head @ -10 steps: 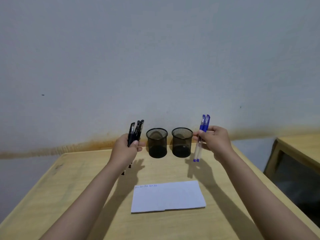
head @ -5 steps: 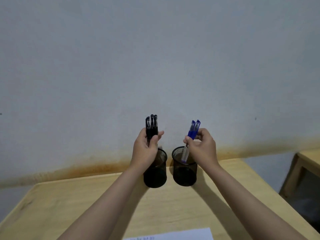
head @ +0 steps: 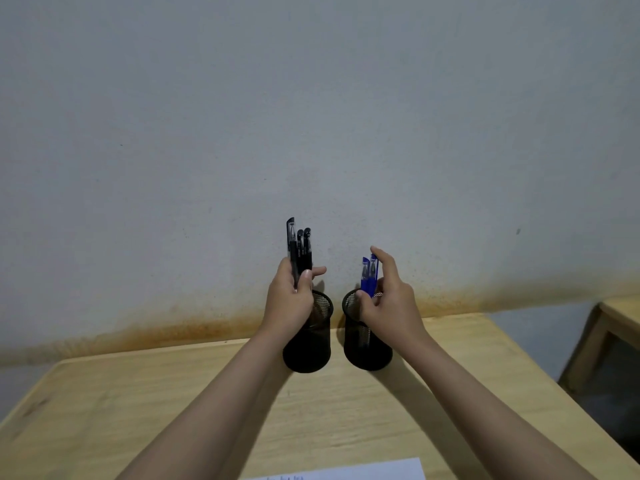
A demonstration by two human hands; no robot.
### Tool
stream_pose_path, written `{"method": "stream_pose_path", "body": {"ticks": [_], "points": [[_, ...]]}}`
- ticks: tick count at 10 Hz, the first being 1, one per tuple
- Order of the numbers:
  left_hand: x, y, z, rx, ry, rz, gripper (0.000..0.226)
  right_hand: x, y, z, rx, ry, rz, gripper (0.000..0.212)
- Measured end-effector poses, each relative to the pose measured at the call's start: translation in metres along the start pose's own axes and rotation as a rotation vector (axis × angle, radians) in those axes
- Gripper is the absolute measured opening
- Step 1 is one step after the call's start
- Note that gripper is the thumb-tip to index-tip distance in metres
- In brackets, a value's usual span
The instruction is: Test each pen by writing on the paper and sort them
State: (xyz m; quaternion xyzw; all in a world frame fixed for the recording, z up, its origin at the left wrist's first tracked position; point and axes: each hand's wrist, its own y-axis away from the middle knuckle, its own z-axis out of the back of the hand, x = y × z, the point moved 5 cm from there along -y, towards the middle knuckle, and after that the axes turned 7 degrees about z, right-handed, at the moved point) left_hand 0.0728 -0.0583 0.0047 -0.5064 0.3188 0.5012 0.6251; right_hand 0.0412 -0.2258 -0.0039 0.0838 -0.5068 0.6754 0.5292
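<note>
Two black mesh cups stand side by side at the back of the wooden table. My left hand [head: 290, 299] grips three black pens [head: 300, 251] upright, right above the left cup [head: 311, 348]. Two blue pens [head: 368, 277] stand with their lower ends inside the right cup [head: 360, 344]. My right hand [head: 388, 299] is over that cup, fingers spread, index finger touching the pens' caps, thumb at their barrels. The white paper [head: 363, 472] shows only as a strip at the bottom edge.
The table [head: 138, 410] ends at a grey wall with a rust-coloured stain along its base. A second wooden piece of furniture [head: 616, 327] stands to the right, across a gap.
The blue pens have dropped lower into the right cup and my right hand's fingers have spread. My left hand with the black pens stays above the left cup. The view has closed in.
</note>
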Motion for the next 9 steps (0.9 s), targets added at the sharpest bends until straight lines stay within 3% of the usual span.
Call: {"method": "stream_pose_path", "body": {"ticks": [2,4,5,8,9], "points": [[-0.001,-0.005,0.0,0.034,-0.055,0.012,0.016,-0.001,0.0,-0.002,-0.007,0.01,0.002,0.061],[0.015,-0.004,0.002,0.033,-0.05,0.161,0.016,0.002,0.001,-0.002,-0.013,0.004,0.004,0.053],[0.014,-0.003,0.005,0.007,0.052,0.187,0.019,0.002,0.0,-0.003,-0.002,0.018,0.004,0.051],[0.023,-0.002,0.023,-0.176,-0.044,0.208,0.02,0.002,0.001,0.001,-0.043,0.152,-0.024,0.032],[0.025,0.002,0.028,-0.236,-0.05,0.208,0.024,0.002,0.002,0.007,-0.101,0.151,-0.036,0.038]]}}
